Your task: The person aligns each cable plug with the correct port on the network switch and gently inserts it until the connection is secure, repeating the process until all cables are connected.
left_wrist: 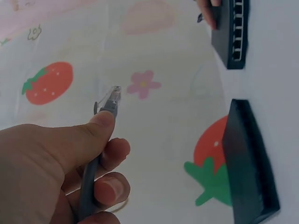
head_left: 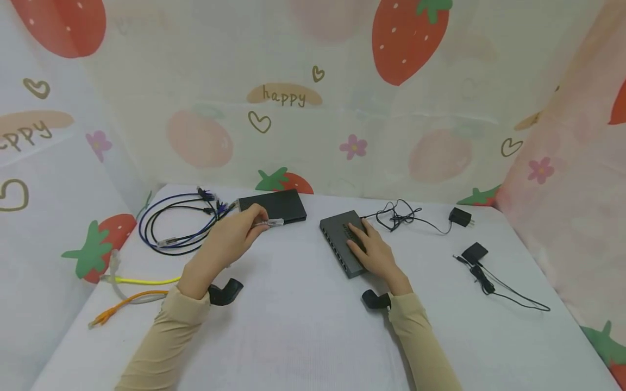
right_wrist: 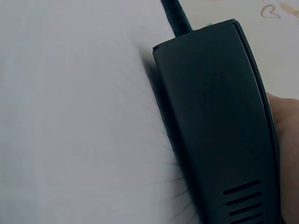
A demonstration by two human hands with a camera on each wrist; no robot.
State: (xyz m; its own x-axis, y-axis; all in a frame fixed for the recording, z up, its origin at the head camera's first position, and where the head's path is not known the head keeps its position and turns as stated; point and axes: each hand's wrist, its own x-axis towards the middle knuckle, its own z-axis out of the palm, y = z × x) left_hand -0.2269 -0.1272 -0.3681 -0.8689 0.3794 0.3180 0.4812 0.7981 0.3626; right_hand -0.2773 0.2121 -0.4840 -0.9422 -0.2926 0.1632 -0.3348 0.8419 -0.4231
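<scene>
My left hand pinches a grey network cable just behind its clear plug, with the thumb on top and the fingers curled round the cord. In the head view the plug overlaps the front edge of a flat black box. My right hand rests on a black network switch, fingers spread over its top. A row of ports along the switch's side shows in the left wrist view. The right wrist view shows the switch's slotted end close up, the hand at the right edge.
Coiled blue and black cables lie back left; a yellow cable and an orange cable lie nearer. A thin cord runs from the switch towards a power plug. Another adapter with its cord lies right.
</scene>
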